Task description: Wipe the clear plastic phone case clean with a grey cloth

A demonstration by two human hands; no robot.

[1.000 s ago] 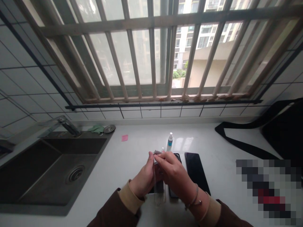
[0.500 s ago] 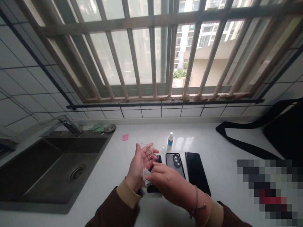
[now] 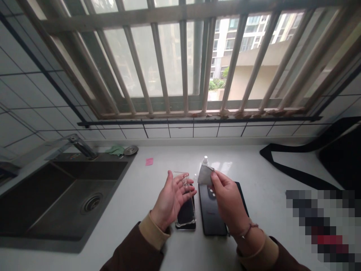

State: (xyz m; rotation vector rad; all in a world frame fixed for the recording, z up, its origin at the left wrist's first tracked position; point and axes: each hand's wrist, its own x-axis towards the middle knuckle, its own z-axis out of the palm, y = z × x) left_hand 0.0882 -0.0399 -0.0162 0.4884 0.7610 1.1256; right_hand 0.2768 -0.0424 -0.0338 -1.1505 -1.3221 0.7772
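A: What I logged from the head view: the left hand (image 3: 172,199) held a clear phone case (image 3: 184,201), thin flexible plastic, rectangular with bumped corners, glossy. Fingers curled round its left edge, thumb up along the side, palm turned inward. The case hovered above a dark phone (image 3: 186,220) lying on the white counter (image 3: 158,180).

B: And the right?

A: The right hand (image 3: 229,203) pinched a small grey wipe (image 3: 205,174), soft and slightly creased, between thumb and forefinger, raised just beside the case but apart from it. Wrist bent, a cord bracelet at the cuff; both sleeves brown with tan cuffs.

B: Counts?

A: I noted three dark slabs in a row: the phone under the case, a matte black phone back (image 3: 211,214) with camera holes just right of it, and a third (image 3: 242,199) mostly hidden behind the right hand. One small white-capped bottle (image 3: 205,160) behind the wipe. One pink note (image 3: 149,161). One steel sink (image 3: 64,195), dark and smooth, at left, tap above it. One black bag strap (image 3: 284,165) at right.
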